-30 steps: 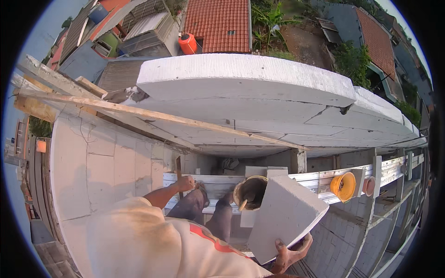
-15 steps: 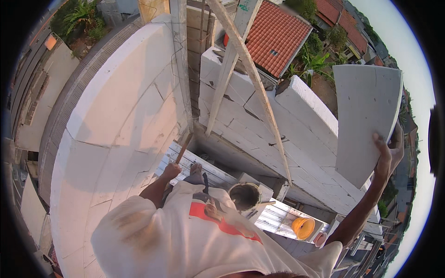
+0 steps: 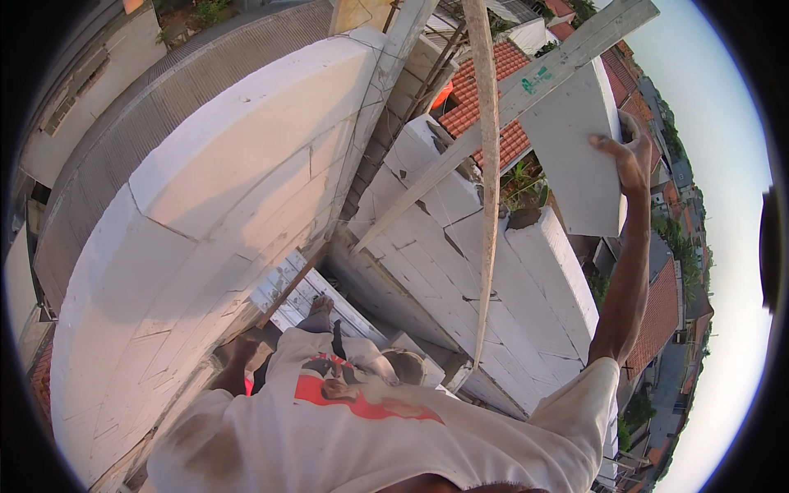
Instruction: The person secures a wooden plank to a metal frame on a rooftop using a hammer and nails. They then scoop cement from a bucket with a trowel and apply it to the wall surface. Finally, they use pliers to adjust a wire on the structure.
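My right hand (image 3: 629, 156) is raised at the right, gripping a flat whitish-grey wall block (image 3: 571, 156) by its right side, thumb on the near face. A pale plank (image 3: 526, 94) with a green mark crosses in front of the block's upper left part. Low at the left, my left hand (image 3: 256, 355) is beside the pale wall, partly dark and blurred. Just above it a thin brown wooden stick (image 3: 288, 292) slants upward; whether my fingers touch it I cannot tell.
A tall block wall (image 3: 222, 197) curves along the left, and a lower stepped block wall (image 3: 493, 246) stands at the right. A slim wooden pole (image 3: 488, 181) rises between them. Below are white ribbed boards (image 3: 288, 275) and a partly hidden bucket (image 3: 404, 366). Tiled roofs lie beyond.
The view has swung to the right. My right hand has carried the block forward, behind the plank. My left hand now appears lower than the stick it held before.
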A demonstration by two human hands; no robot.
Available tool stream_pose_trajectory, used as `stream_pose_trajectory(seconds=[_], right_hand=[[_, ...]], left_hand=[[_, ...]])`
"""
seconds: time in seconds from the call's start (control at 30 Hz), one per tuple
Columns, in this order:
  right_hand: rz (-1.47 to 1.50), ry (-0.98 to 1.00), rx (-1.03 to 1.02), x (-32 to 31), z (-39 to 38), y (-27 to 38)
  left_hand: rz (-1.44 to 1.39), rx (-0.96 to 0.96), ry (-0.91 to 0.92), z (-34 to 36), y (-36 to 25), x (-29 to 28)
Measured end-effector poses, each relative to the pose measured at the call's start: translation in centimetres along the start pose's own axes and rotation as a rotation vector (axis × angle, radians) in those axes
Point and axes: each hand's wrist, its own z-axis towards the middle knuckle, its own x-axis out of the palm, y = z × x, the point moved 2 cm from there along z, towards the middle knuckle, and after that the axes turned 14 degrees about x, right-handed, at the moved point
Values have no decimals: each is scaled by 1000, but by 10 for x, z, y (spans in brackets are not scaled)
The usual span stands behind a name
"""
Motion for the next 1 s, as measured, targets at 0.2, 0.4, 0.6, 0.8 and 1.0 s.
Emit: stream_pose_trajectory(seconds=[0.2,0.4,0.6,0.8,1.0], right_hand=[[11,165,-62,42,33,10],[21,258,-138,67,52,16],[-84,302,-105,84,46,31],[31,300,29,90,56,23],[-25,185,-88,102,36,15]], left_hand=[[-661,-532,-150,-2,-21,14],[-1085,-925,-201,18,-29,4],[-1064,-874,-295,33,-36,-19],[-627,-334,4,33,-9,26],[-793,-356,-139,35,-4,29]])
